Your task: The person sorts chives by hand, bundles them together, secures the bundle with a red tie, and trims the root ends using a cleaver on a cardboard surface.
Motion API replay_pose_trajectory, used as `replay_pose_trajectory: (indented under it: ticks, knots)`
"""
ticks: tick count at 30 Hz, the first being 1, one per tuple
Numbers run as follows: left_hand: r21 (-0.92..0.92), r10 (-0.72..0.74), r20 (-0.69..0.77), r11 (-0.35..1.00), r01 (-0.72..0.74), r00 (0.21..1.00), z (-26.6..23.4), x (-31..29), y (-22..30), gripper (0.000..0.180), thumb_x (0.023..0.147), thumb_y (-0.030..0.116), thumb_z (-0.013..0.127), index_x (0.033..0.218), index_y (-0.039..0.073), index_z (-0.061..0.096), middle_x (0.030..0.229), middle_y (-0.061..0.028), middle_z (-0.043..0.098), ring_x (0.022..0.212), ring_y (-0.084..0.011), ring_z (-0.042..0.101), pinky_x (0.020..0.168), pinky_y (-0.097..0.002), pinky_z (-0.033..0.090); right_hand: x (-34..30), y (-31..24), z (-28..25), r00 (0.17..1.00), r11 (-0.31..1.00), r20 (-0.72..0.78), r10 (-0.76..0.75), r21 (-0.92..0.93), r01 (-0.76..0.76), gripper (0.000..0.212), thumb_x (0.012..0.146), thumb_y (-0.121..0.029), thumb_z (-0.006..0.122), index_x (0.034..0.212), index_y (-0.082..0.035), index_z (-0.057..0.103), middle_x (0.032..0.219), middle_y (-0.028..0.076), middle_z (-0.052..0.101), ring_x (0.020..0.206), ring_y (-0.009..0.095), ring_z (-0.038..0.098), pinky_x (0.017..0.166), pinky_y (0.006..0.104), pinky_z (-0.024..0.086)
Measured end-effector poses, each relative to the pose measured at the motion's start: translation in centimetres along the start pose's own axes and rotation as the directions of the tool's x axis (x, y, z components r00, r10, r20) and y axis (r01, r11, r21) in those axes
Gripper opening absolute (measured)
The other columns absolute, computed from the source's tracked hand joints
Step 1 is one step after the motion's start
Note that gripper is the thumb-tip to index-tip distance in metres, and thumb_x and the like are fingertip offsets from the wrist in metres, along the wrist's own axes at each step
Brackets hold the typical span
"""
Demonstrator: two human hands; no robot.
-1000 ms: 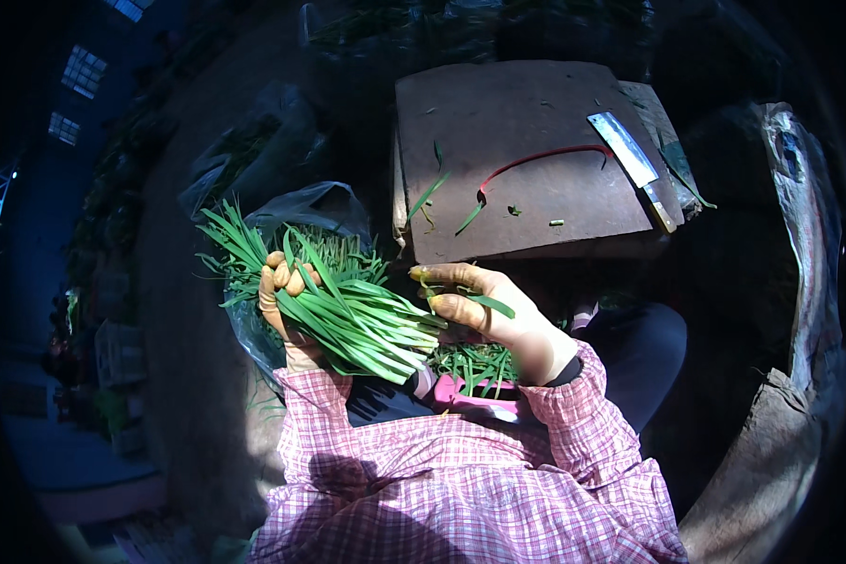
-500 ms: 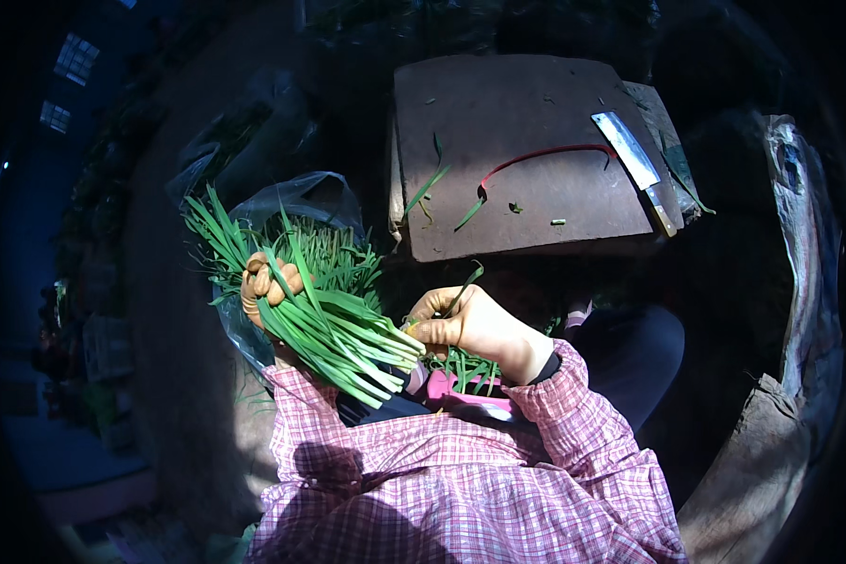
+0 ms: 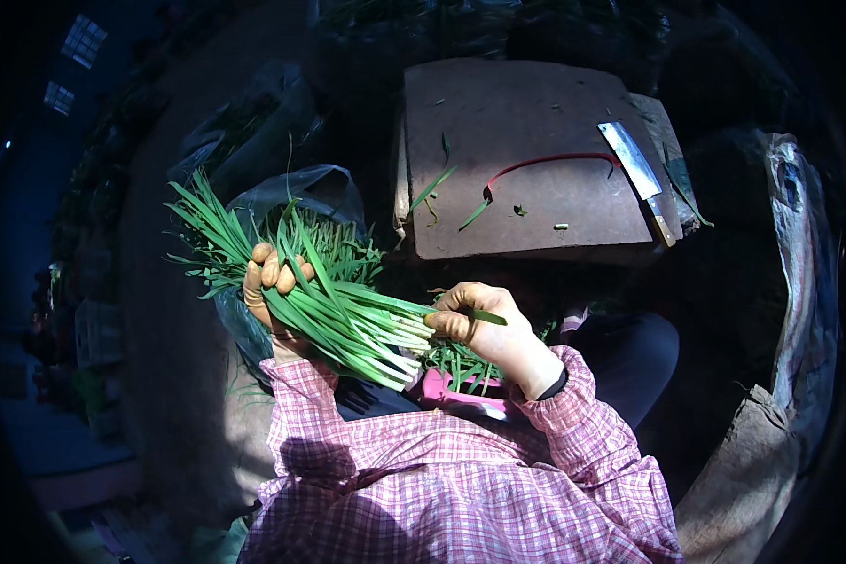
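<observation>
My left hand (image 3: 271, 282) wraps the bunch of green chives (image 3: 334, 315) mid-length above my lap; my right hand (image 3: 484, 324) pinches its pale cut ends. It looks light, floppy and bruisable, so a loose grip near the stiffer bases suits it best.

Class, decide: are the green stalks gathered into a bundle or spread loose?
Gathered: the left hand grips the green stalks together, pale ends aligned beside the right hand.

- Bunch of chives (image 3: 334, 315) lies across the lap, left hand (image 3: 271, 282) under it, right hand (image 3: 479, 324) at its cut ends.
- Board (image 3: 526, 160) sits ahead, knife (image 3: 641, 179) on its right side.
</observation>
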State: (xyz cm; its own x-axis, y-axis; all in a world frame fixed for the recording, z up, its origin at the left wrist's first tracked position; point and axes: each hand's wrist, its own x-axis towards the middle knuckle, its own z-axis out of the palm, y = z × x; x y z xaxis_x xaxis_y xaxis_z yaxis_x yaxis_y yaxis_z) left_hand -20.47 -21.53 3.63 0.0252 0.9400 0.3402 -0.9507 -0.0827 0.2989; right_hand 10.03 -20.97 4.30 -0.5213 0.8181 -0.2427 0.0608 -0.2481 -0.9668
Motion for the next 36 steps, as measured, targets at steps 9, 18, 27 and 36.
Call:
replay_pose_trajectory:
  ticks: [9,18,27,36]
  knots:
    - [0.035,0.069,-0.012,0.997,-0.068,0.998,-1.2,0.3,0.3,0.008,0.102,0.021,0.055,0.104,0.015,0.058,0.073,0.011,0.043,0.068,-0.004,0.043,0.072,-0.0275,0.041,0.4,-0.2,-0.7,0.988,0.992,0.109,-0.114,0.07,0.106,0.042,0.08,-0.021,0.082,0.118,-0.009,0.07,0.121,0.011,0.067,0.097,0.02,0.067,0.089,0.0323,0.052]
    - [0.374,0.323,-0.462,0.915,-0.149,0.826,-2.6,-0.8,0.0,0.017,0.099,0.018,0.059,0.114,0.011,0.055,0.087,0.0024,0.055,0.083,-0.0165,0.056,0.085,-0.0339,0.049,0.1,1.3,-1.9,0.966,0.963,-0.236,-0.106,0.219,0.159,0.036,0.084,-0.015,0.078,0.116,-0.004,0.066,0.105,0.009,0.066,0.089,0.016,0.064,0.069,0.0285,0.056]
    - [0.423,0.316,-0.81,0.898,0.119,0.494,-1.8,0.6,-4.3,0.016,0.092,0.026,0.067,0.102,0.015,0.072,0.089,0.0017,0.069,0.084,-0.0188,0.066,0.077,-0.0367,0.056,1.6,1.2,0.2,0.992,0.921,-0.03,0.125,0.374,-0.105,0.028,0.079,-0.013,0.082,0.103,-0.005,0.069,0.092,0.002,0.069,0.074,0.009,0.062,0.063,0.0257,0.052]
    - [0.373,0.295,-0.837,0.924,0.086,0.461,0.1,1.0,-4.5,0.015,0.089,0.031,0.068,0.092,0.016,0.07,0.093,0.0002,0.07,0.087,-0.0197,0.066,0.083,-0.0382,0.054,1.6,0.8,-0.2,0.779,0.789,-0.254,-0.574,-0.426,0.443,0.048,0.065,-0.013,0.085,0.11,-0.006,0.071,0.09,0.011,0.066,0.09,0.03,0.062,0.076,0.0395,0.049]
